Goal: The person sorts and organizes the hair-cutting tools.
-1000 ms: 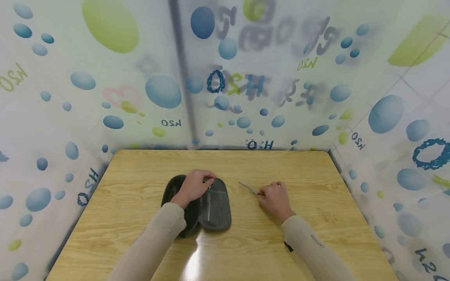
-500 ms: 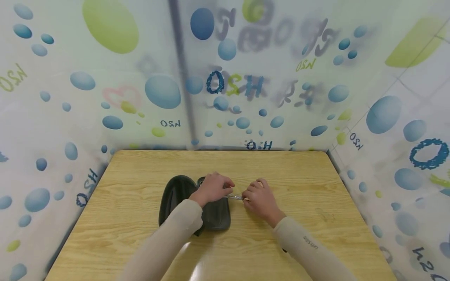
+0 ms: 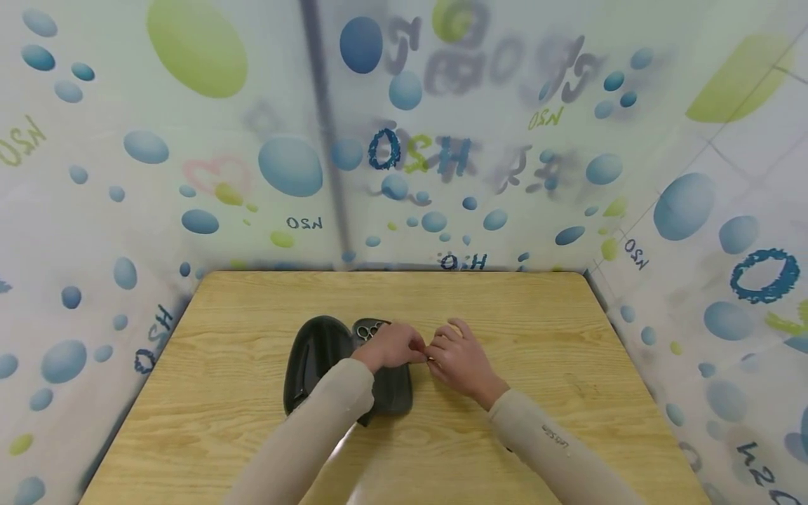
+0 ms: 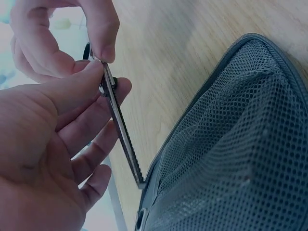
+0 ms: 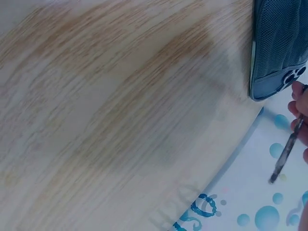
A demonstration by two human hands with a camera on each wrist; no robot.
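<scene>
My left hand [image 3: 393, 345] pinches a slim metal utility knife [image 4: 122, 127] between thumb and fingers, and its other fingers are spread below. A notched edge runs along the knife, with a small dark slider near the pinched end. My right hand [image 3: 463, 361] meets the left and pinches that same end. In the right wrist view the knife [image 5: 288, 149] points down past the left hand's fingers. Just left of the hands lies an open dark grey zip case [image 3: 394, 393]. Its mesh pocket [image 4: 226, 144] sits close beside the knife's far end. My left forearm hides part of the case.
Metal rings [image 3: 364, 332] like scissor handles show at the top of the case's right half. The wooden table [image 3: 530, 308] meets a white patterned curtain [image 3: 404, 231] at the back. More of this curtain hangs on both sides.
My left hand has moved right, from the case to the knife. My right hand has brought the knife left toward the case, and the two hands now meet on it.
</scene>
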